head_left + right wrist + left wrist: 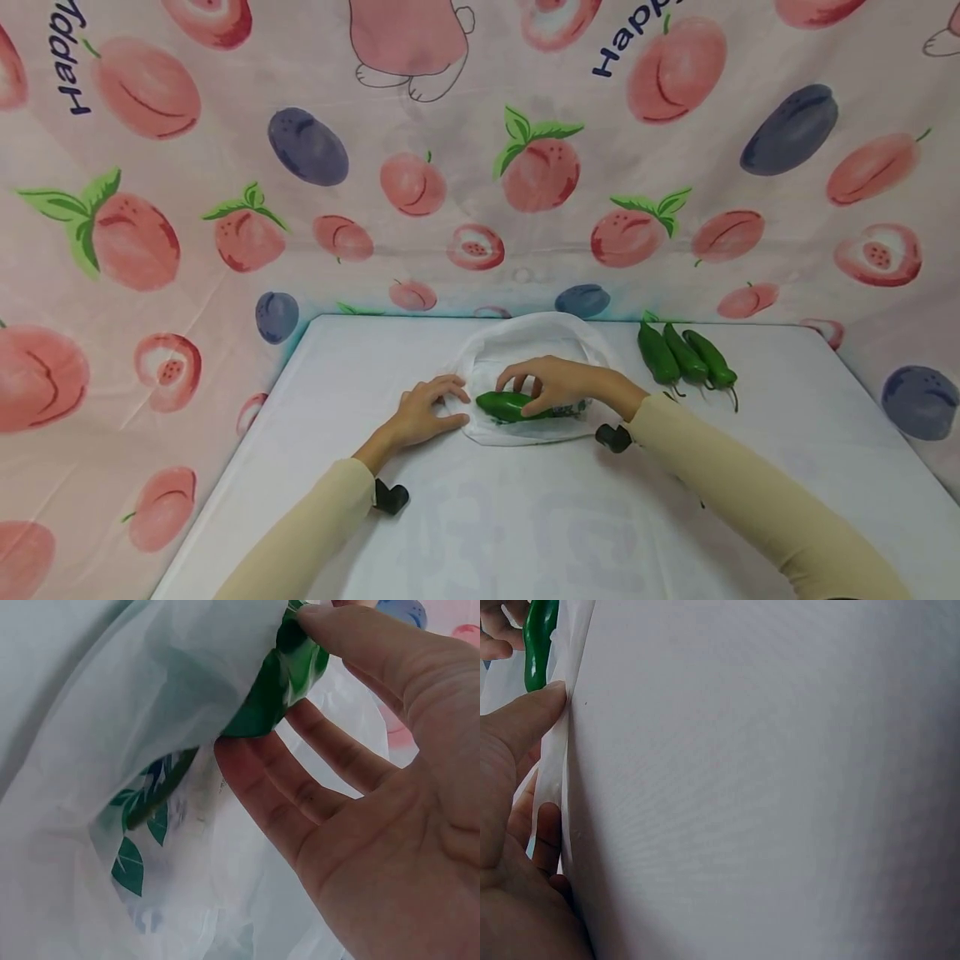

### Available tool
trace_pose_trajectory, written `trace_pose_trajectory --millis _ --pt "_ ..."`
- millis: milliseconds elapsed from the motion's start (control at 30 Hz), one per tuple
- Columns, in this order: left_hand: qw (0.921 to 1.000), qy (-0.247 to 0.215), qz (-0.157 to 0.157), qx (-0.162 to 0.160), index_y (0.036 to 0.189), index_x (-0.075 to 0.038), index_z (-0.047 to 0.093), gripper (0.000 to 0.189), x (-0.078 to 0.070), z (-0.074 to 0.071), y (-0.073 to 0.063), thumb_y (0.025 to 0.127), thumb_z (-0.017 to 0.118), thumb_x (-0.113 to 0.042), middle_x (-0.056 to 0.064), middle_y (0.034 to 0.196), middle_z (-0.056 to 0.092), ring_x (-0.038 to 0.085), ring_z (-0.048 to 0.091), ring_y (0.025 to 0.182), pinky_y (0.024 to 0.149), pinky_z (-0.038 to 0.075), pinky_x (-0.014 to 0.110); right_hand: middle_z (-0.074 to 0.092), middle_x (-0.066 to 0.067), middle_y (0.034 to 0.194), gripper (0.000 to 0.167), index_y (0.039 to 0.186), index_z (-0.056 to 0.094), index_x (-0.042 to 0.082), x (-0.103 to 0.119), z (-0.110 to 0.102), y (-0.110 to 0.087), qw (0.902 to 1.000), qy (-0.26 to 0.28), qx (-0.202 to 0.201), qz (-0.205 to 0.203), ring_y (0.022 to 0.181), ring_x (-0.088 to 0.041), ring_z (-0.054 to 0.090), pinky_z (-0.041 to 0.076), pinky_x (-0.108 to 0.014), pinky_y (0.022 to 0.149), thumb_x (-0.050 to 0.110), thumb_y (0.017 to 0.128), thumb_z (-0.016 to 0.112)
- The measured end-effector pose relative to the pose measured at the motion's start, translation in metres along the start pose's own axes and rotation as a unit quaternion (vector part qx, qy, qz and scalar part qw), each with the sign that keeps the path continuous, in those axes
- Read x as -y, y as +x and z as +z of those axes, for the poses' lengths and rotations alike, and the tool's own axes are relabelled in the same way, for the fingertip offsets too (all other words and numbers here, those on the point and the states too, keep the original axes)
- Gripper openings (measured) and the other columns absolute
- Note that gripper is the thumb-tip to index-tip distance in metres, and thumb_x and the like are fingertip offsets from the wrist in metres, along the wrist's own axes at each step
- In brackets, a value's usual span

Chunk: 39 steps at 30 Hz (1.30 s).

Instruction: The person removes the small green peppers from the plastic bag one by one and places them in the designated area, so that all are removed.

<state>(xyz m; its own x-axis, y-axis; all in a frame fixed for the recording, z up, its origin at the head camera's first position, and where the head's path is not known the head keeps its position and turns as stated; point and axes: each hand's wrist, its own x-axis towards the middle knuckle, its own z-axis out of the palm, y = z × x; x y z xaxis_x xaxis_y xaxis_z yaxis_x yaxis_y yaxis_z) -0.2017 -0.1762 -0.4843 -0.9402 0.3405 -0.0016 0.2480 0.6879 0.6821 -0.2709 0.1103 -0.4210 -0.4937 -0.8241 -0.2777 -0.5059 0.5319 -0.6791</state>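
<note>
A white plastic bag lies on the table with its mouth spread wide. My right hand holds a green chili pepper at the opening, thumb on one side and fingers on the other. In the right wrist view the pepper is partly covered by the bag film, its stem pointing into the bag. At the bag's left rim my left hand rests with thumb and fingers spread apart. The left wrist view has its thumb touching the bag's edge.
Three more green chili peppers lie side by side at the back right of the white table. Behind the table hangs a fruit-printed cloth. Printed green leaves show on the bag.
</note>
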Motion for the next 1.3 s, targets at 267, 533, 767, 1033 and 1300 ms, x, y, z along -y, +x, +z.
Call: trace_pose_trajectory --millis 267,533,767,1033,1300 --pt "0.9999 0.006 0.013 -0.003 0.113 -0.023 0.071 0.023 -0.0013 -0.0013 -0.0017 0.093 0.078 -0.03 -0.001 0.146 0.056 0.015 0.05 0.103 0.09 0.028 0.047 0.063 -0.006 0.124 0.044 0.135 0.064 0.024 0.0006 0.0019 0.0023 0.9999 0.001 0.007 0.01 0.094 -0.018 0.067 0.055 -0.038 0.087 0.014 0.094 0.077" --pt "0.9998 0.012 0.016 -0.006 0.112 -0.025 0.071 0.022 0.0004 0.0 -0.0015 0.093 0.078 -0.032 -0.002 0.145 0.057 0.015 0.051 0.103 0.091 0.029 0.048 0.064 -0.005 0.121 0.044 0.134 0.065 0.024 0.0017 0.0027 0.0019 0.9998 -0.002 0.009 0.014 0.095 -0.02 0.066 0.054 -0.041 0.09 0.013 0.093 0.077" --pt "0.9997 0.01 0.02 -0.008 0.112 -0.024 0.071 0.022 -0.0001 0.0 -0.0018 0.092 0.079 -0.031 -0.001 0.145 0.057 0.015 0.051 0.103 0.09 0.028 0.046 0.064 -0.004 0.121 0.044 0.134 0.065 0.025 0.0008 0.0034 0.0026 0.9998 -0.006 0.007 0.018 0.096 -0.02 0.066 0.054 -0.041 0.091 0.013 0.093 0.077" --pt "0.9996 0.014 0.021 -0.01 0.112 -0.024 0.071 0.022 -0.0001 0.0004 -0.0015 0.092 0.079 -0.031 -0.001 0.145 0.057 0.015 0.051 0.103 0.09 0.028 0.047 0.064 -0.004 0.122 0.044 0.135 0.065 0.025 0.0037 0.003 0.001 0.9997 -0.006 0.009 0.022 0.098 -0.02 0.065 0.053 -0.042 0.092 0.013 0.094 0.077" --pt "0.9996 0.017 0.021 -0.009 0.112 -0.024 0.071 0.022 -0.0006 0.0007 -0.0016 0.092 0.079 -0.031 -0.001 0.145 0.057 0.015 0.051 0.103 0.09 0.029 0.047 0.064 -0.004 0.122 0.044 0.135 0.065 0.024 0.0037 0.0031 0.0005 0.9998 -0.008 0.008 0.018 0.096 -0.02 0.066 0.054 -0.042 0.092 0.013 0.094 0.077"
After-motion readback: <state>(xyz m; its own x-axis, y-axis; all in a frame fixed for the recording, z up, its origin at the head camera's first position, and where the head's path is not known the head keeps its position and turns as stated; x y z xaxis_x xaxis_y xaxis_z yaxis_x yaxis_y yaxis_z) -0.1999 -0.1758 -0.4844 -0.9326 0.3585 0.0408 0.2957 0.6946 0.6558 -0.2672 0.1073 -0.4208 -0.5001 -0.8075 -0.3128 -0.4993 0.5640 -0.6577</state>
